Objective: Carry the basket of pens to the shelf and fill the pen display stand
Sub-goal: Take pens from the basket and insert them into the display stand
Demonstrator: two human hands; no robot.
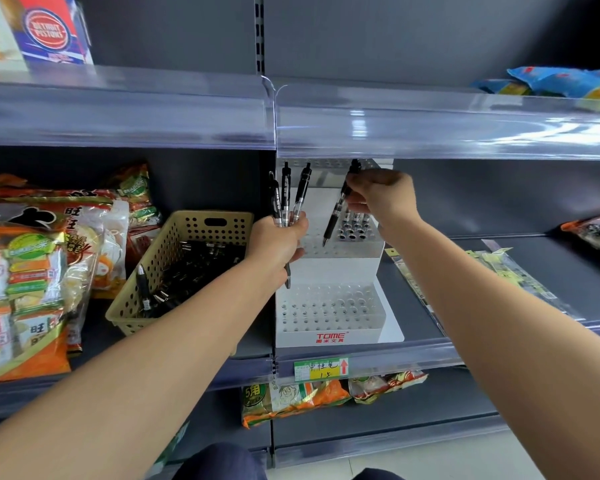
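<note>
A: Nearest first. Front tier of the white stepped plastic pen display stand [309, 337]: every hole I can see is empty. The tan perforated plastic basket [127, 306] sits just left of it on the dark grey metal shelf [541, 249], with loose black pens [187, 268] lying inside.

B: Hands?

A: Left hand [278, 240] is curled in a fist round a bundle of black click pens [286, 195], tips down, at the stand's left edge. Right hand [381, 199] pinches a single black pen [338, 209] near its top between thumb and fingertips. The pen is slanted, its tip over the middle tier, just left of a small cluster of seated pens [355, 226].

B: How to seat it well?

A: My read: bring it upright before lowering, or the tip may skate off the hole's edge. Take the hole beside the cluster and fill the row outward. Mind the clicker end, which is close under the upper shelf's clear plastic lip [430, 129]. The back tier is mostly hidden behind that lip.
</note>
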